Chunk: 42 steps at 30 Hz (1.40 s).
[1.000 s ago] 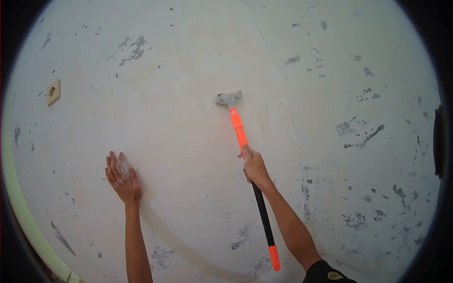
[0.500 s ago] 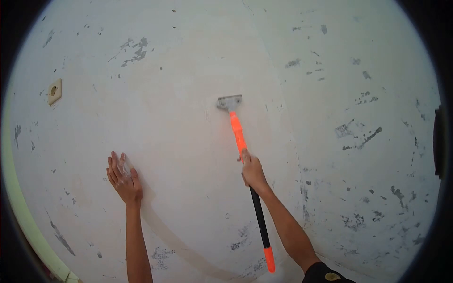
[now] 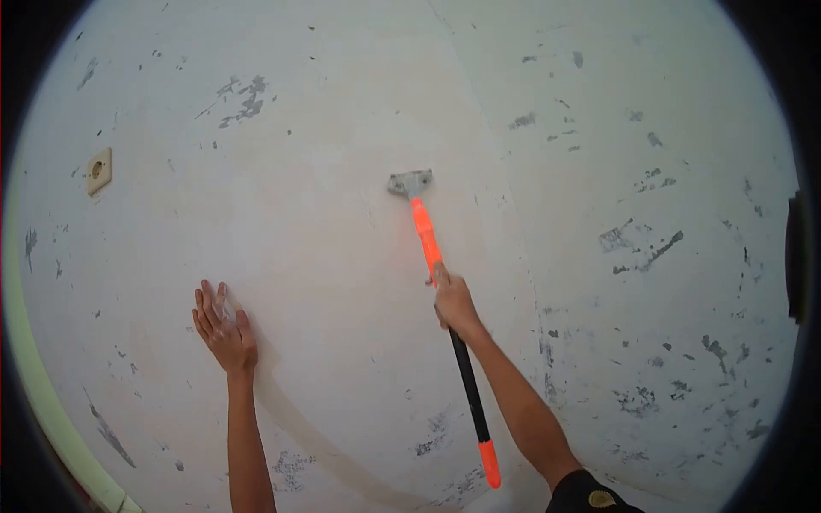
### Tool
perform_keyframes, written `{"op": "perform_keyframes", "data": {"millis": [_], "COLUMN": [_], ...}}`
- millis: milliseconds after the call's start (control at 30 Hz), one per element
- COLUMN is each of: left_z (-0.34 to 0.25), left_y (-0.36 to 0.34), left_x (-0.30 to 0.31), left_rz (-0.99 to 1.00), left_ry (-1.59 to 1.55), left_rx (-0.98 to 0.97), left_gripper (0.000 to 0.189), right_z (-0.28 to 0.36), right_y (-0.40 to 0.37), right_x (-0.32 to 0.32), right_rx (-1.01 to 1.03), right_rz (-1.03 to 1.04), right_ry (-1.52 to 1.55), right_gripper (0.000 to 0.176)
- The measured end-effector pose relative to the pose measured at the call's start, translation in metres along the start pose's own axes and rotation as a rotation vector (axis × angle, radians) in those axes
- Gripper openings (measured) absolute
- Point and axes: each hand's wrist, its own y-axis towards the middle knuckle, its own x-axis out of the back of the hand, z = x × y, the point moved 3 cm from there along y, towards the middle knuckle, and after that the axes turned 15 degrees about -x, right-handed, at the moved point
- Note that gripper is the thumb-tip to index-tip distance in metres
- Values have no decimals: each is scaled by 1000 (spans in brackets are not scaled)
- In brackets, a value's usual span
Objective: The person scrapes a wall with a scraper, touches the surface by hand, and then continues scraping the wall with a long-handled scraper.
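Observation:
My right hand is wrapped round the shaft of a long-handled scraper, which has an orange neck, a black grip and an orange end cap. Its wide metal head is against the pale wall, or very close to it; the exact contact cannot be made out. To the left, my left hand is raised at the wall with fingers stretched out and no tool in it. Whitish dust shows on its fingers.
A cream wall socket sits at the upper left. Grey bare patches mark the wall, with more on the right-hand wall past the corner line. A pale green trim curves along the left edge, and a dark object is at the far right.
The scraper and my right hand appear slightly further left and up, partly with a small shift of the whole view. My left hand stays nearly in place on the left.

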Motion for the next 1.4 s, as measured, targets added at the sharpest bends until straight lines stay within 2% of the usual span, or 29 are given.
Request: {"op": "perform_keyframes", "data": {"millis": [100,267,367,433,567,633,833,1033,1133,1233,1400], "left_z": [-1,-1,0,0,0,-1,1,-3,-2,0,-2], "left_y": [1,2,-1,2,0,0,-1,1,1,1,2], "left_x": [1,1,1,-1,2,2,1,6,2,3,4], "left_rz": [-12,-2,-7,-4,15,12,13,-1,2,1,5], "left_ry": [4,0,7,22,8,5,20,-39,-16,-6,-8], "left_rx": [-3,-2,-7,-14,2,0,7,21,8,11,7], "left_gripper": [51,52,52,51,52,52,52,52,53,53,51], "right_z": [19,-3,27,52,26,8,66,50,76,103,40], "right_y": [11,-9,6,16,6,-4,18,1,18,31,13], "right_x": [-3,-2,4,0,0,7,9,12,6,-1,3], "right_rx": [-1,-21,-5,-29,2,-67,-17,-88,7,3,26], "right_rz": [25,11,19,76,49,37,59,79,66,55,10], "right_ry": [60,-28,-21,115,48,-35,23,-48,-27,3,-49], "right_gripper": [57,57,57,59,60,61,59,59,58,59,64]}}
